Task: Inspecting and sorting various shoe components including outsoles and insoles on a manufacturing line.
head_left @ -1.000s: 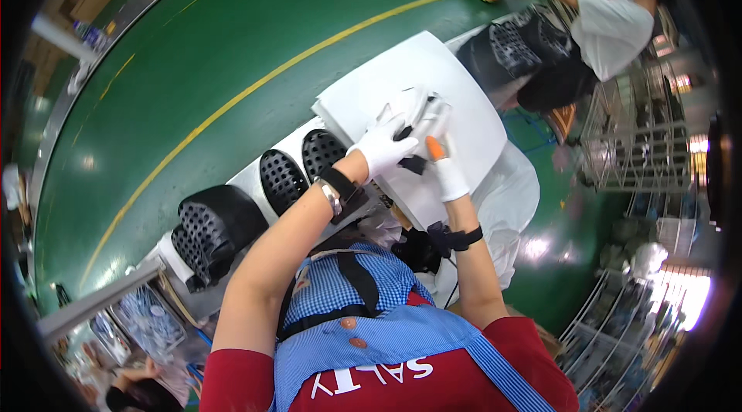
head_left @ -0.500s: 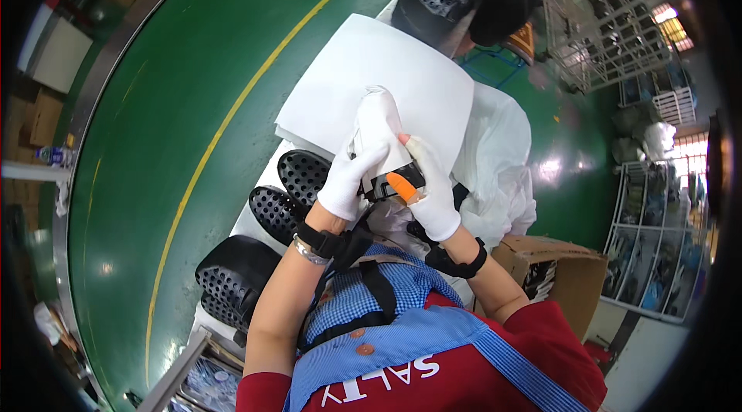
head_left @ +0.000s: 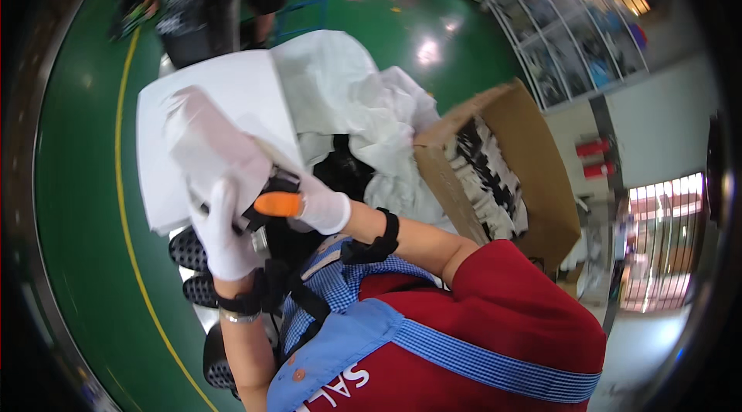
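While my gloved left hand (head_left: 224, 234) lies open against a white panel (head_left: 209, 130), my right hand (head_left: 317, 209) grips an orange-tipped tool (head_left: 274, 203) just beside it.

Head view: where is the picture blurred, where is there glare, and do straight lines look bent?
Head view: the white wrapped piece above the left hand is smeared by motion; glare spots shine on the green floor; the yellow line bows along the rim; the corners go black.

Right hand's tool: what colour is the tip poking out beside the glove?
Orange, on a black body: the tool in the white-gloved right hand, clearest in the head view.
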`<move>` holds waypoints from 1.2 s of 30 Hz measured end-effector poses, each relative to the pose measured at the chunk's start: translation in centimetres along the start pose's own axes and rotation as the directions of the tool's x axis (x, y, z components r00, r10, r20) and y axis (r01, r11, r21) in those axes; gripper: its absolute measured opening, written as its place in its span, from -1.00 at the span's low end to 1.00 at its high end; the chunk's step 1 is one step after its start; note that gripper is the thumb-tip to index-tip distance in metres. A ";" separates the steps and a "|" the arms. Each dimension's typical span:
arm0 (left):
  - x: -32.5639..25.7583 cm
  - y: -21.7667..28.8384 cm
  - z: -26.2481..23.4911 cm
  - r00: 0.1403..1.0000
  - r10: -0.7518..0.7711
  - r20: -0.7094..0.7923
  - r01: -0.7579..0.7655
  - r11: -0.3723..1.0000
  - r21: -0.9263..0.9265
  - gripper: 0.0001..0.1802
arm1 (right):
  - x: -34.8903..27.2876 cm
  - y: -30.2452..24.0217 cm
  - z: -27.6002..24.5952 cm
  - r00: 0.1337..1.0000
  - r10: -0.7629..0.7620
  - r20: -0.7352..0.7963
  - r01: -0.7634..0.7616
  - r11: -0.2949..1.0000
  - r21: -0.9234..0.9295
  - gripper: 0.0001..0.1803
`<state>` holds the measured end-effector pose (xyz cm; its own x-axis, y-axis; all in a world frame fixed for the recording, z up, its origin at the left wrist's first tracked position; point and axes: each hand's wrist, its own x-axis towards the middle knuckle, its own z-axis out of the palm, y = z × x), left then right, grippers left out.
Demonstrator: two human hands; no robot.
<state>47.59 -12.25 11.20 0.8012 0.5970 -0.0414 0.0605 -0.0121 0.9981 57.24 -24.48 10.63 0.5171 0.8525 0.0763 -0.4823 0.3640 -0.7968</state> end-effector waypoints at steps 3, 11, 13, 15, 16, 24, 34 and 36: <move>0.1 0.9 3.2 0.999 0.048 0.018 -0.026 0.782 -0.623 -0.31 | -1.4 -3.1 -0.9 0.998 -0.065 0.002 0.065 0.998 -0.016 0.06; 0.7 3.2 14.2 0.916 -0.013 0.402 0.265 0.772 -0.578 -0.34 | -8.5 -8.9 -5.0 0.912 -0.261 -0.315 0.280 0.960 0.018 0.02; 0.1 3.7 17.2 0.912 -0.099 0.399 0.310 0.803 -0.509 -0.39 | -10.8 -10.9 -7.3 0.899 -0.158 -0.409 0.259 0.944 0.203 -0.07; 0.2 4.2 20.1 0.867 0.050 0.495 -0.067 0.998 0.016 -0.44 | -13.5 -13.3 -9.6 0.856 -0.253 -0.451 0.338 0.933 0.120 -0.14; 0.0 4.4 21.7 0.848 -0.117 0.517 0.114 0.993 0.038 -0.47 | -15.2 -14.5 -10.7 0.821 -0.318 -0.474 0.350 0.937 -0.023 -0.17; -0.4 4.6 31.4 0.544 -0.178 0.820 0.350 0.936 -0.029 -0.46 | -36.2 -22.1 -19.1 0.533 -0.476 -0.699 0.186 0.872 -0.452 -0.46; 0.2 -0.8 36.6 0.556 -0.388 0.735 0.234 0.922 0.310 -0.43 | -49.0 -16.7 -23.2 0.406 -0.195 -0.893 0.735 0.651 0.192 -0.32; 0.4 -1.3 37.0 0.578 -0.379 0.722 0.216 0.925 0.313 -0.42 | -48.2 -14.9 -24.6 0.376 -0.012 -0.926 0.760 0.577 0.301 -0.35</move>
<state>69.85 -41.66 8.14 0.8703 -0.2296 -0.4356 0.4154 -0.1328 0.8999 56.86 -80.20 4.08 0.8556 -0.0314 -0.5167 -0.0981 0.9703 -0.2213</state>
